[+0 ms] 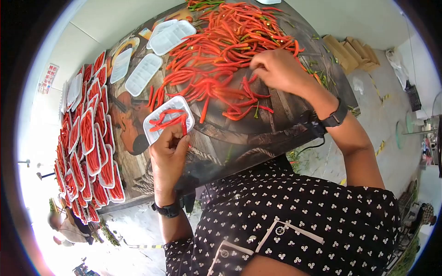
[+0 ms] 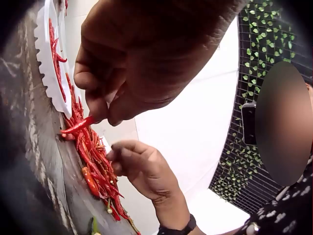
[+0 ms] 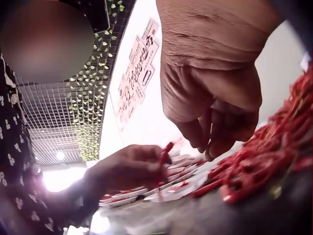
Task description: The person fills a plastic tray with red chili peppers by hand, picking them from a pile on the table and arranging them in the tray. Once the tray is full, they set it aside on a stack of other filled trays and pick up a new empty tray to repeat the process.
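My left hand (image 1: pixel 168 149) pinches a red chili pepper (image 1: pixel 184 125) between thumb and fingertips, beside a white plastic tray (image 1: pixel 149 125). Several red chilies lie loosely in that tray. In the left wrist view, the chili (image 2: pixel 78 126) sticks out from the fingertips close to the tray's edge (image 2: pixel 61 105). Over the near right side of a big heap of red chilies (image 1: pixel 230 41) hovers my right hand (image 1: pixel 281 71), its fingers loosely bent. No chili shows between its thumb and fingers in the right wrist view, where the heap (image 3: pixel 264 166) lies just beyond.
Stacked trays filled with chilies (image 1: pixel 90 133) crowd the table's left end. Several unfilled white trays (image 1: pixel 143 74) lie behind the tray in use. Green stems (image 1: pixel 317 76) litter the right side of the table, and cardboard (image 1: pixel 352 53) lies on the floor beyond.
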Tool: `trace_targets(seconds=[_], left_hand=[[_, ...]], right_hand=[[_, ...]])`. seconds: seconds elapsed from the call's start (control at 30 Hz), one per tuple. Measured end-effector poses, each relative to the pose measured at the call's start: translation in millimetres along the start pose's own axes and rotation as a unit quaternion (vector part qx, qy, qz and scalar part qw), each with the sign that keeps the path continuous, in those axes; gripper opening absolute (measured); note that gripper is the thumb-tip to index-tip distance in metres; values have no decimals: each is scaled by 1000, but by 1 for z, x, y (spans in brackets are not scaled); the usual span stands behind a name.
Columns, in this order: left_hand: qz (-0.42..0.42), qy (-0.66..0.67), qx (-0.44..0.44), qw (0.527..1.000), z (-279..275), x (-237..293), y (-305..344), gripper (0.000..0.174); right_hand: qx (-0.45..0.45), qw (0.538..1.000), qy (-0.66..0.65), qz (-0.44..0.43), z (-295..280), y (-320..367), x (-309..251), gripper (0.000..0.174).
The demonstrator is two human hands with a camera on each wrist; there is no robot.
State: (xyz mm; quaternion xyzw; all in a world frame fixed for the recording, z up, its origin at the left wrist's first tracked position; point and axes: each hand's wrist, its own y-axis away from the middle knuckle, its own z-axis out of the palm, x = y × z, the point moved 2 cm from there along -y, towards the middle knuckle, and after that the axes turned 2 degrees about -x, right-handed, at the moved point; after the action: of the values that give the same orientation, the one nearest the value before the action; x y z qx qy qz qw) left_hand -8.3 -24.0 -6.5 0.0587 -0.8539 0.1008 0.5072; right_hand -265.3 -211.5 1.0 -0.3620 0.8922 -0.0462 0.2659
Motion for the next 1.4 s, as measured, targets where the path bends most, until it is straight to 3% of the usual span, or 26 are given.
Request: trace_targets(seconds=[0.1,0.3,0.4,0.53,0.6,0.7,0.9,1.0,1.13,1.23,1.3,1.4], left_hand=[[-38,-7,-1,999,-5,-7,2,11],[-55,3,35,998,-17,-16,3,12],[-42,10,48,998,-21,-24,7,13],[-59,-1,42,997,-23,-22,10,14],[-66,2,40,997,-24,-21,11,14],[-70,-3,41,997,-25,-22,11,13],[-77,2,58,995,-27,-21,14,13],[-78,-37,70,994,-38,-28,16,13],[-53,-93,110,988,-59,-28,15,13],[-43,-120,138,982,-68,-22,12,14],[11,-206,113,972,-72,-22,9,15],[16,-220,94,971,-71,-12,6,15]], right_hand=[[-56,995,77,27,-5,1,20,9],[-16,989,145,39,12,11,24,8],[-91,995,41,-29,5,8,15,8],[-103,995,18,-7,10,-14,17,9],[-95,991,92,9,10,-29,16,10],[-77,988,130,-37,22,-41,20,11],[-22,985,167,-37,47,-64,23,14],[-94,980,173,-6,43,-67,19,18],[-74,987,129,-52,45,-62,23,15],[-89,986,136,-32,36,-61,20,18],[-127,989,78,21,35,-64,22,21],[-162,982,97,7,29,-65,18,20]])
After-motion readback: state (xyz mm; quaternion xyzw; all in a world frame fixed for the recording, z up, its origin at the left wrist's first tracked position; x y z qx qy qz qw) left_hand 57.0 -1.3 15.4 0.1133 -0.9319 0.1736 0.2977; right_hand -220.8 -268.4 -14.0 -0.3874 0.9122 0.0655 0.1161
